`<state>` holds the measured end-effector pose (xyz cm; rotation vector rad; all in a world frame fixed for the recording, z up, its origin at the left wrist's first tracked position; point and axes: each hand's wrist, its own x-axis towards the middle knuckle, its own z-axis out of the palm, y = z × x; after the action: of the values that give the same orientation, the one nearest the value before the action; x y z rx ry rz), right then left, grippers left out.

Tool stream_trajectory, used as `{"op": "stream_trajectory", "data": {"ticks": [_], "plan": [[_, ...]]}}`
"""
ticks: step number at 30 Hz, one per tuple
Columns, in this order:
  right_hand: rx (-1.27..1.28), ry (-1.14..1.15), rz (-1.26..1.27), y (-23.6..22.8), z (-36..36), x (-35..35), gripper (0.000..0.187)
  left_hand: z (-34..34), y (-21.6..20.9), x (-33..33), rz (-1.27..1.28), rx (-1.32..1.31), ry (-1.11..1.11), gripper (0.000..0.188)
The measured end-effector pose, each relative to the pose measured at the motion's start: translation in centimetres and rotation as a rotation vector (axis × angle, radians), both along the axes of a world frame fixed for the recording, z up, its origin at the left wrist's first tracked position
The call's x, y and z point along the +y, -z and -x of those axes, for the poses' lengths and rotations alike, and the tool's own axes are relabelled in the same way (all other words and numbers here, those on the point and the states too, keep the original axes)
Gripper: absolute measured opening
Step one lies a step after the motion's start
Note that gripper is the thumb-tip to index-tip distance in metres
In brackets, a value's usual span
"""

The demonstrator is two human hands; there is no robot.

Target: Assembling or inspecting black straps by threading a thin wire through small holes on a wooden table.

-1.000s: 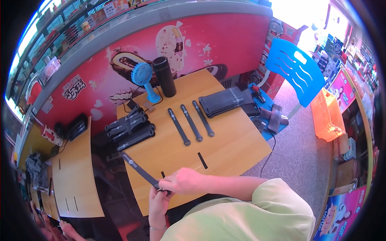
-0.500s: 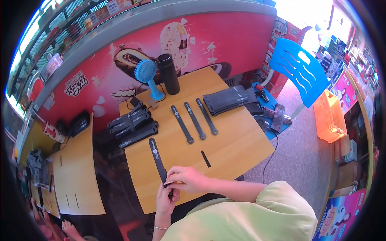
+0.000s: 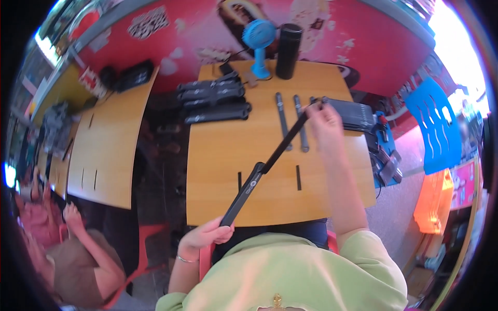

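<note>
In the head view, the left hand (image 3: 208, 234) has its fingers curled round the lower end of a black strap (image 3: 244, 194), just off the near edge of the table (image 3: 275, 210). The right hand (image 3: 326, 119) pinches the far end of the strap's thinner band between thumb and fingertips, with no gap showing. The piece slants over the table from beyond the near edge towards the far right corner, its thick and thin lengths meeting in the middle.

As far as can be judged, this strap is partway through handling: it is drawn out long and not set down. Two flat straps (image 3: 302, 129) lie apart beyond it, with part of a third showing by the right hand, and these look left to do. A dark stack (image 3: 353, 115) sits at the right edge. Black bundles (image 3: 215, 98) at the left edge, near the far left corner, look gathered already; whether they are finished cannot be told. A blue fan (image 3: 259, 44) and a black bottle (image 3: 289, 52) stand at the far edge
</note>
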<state>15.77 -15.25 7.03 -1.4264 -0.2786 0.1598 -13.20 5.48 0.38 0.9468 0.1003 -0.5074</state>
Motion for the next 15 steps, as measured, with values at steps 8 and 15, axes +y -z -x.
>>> {"op": "stream_trajectory", "data": {"ticks": [8, 15], "plan": [[-0.382, 0.238, -0.108, -3.0, -3.7, 0.1, 0.010, 4.6, 2.6, 3.5, 0.013, 0.075, -0.287, 0.023], [-0.689, 0.213, 0.346, 0.6, -1.8, 4.1, 0.010, -0.6, 1.8, 1.8, 0.369, -0.117, -0.509, 0.042]]}}
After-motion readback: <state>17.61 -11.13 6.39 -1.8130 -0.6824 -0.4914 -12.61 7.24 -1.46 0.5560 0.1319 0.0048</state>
